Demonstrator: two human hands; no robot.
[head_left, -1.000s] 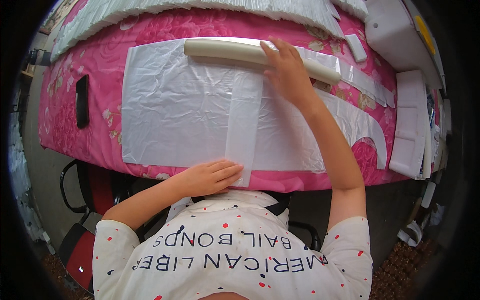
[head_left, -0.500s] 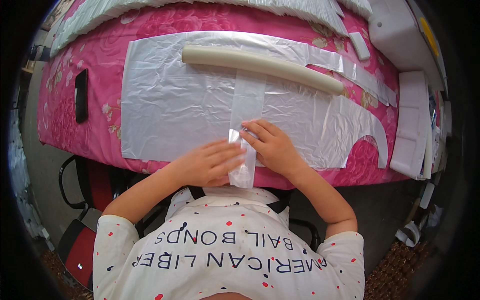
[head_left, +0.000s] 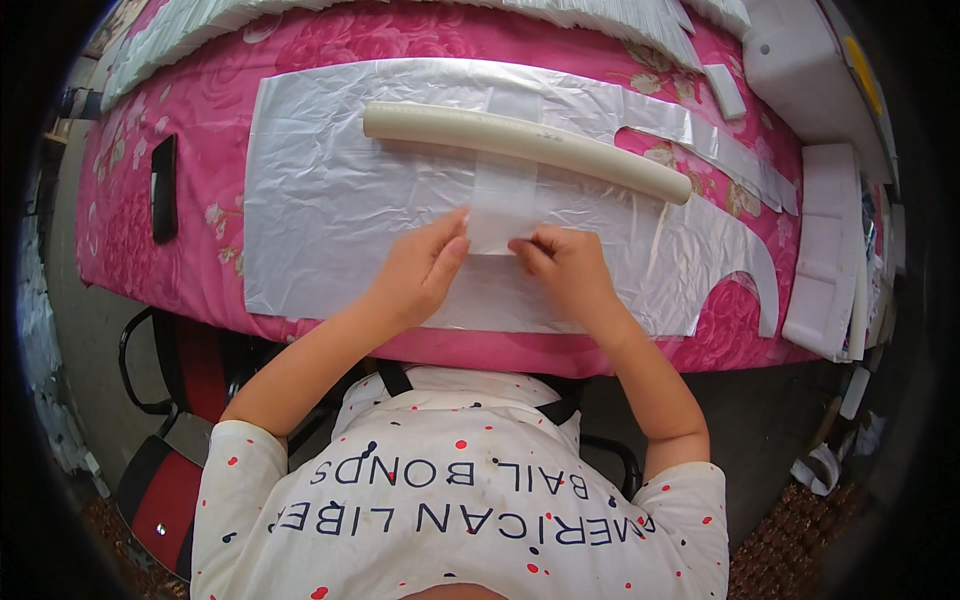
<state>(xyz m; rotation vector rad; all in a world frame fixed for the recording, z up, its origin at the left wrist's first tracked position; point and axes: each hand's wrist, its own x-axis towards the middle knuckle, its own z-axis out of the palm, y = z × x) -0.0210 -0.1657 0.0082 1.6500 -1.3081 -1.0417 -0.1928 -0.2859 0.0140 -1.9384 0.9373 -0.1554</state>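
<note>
A large whitish plastic bag [head_left: 330, 220] lies flat, its handle cutouts toward the right. Across its middle runs a narrower translucent plastic strip [head_left: 503, 190], passing under a long cream tube [head_left: 530, 145] that rests slantwise on top. My left hand [head_left: 425, 262] is closed, thumb against fingers, at the left corner of the strip's near end. At the right corner, my right hand [head_left: 568, 262] pinches the same end between thumb and fingers. The strip's near edge spans straight between both hands, over the bag.
The table wears a pink flowered cloth [head_left: 205, 190]. A dark phone [head_left: 163, 190] lies at the left. Stacked white sheets [head_left: 400, 8] line the far edge. White foam boxes [head_left: 825, 250] stand at the right, with a small white block [head_left: 724, 92] nearby. A red-black chair [head_left: 160, 490] is at lower left.
The strip's near end has gone from hanging past the table edge to lying mid-bag. Both hands moved away from me and spread apart, now gripping its corners. The tube shifted very slightly.
</note>
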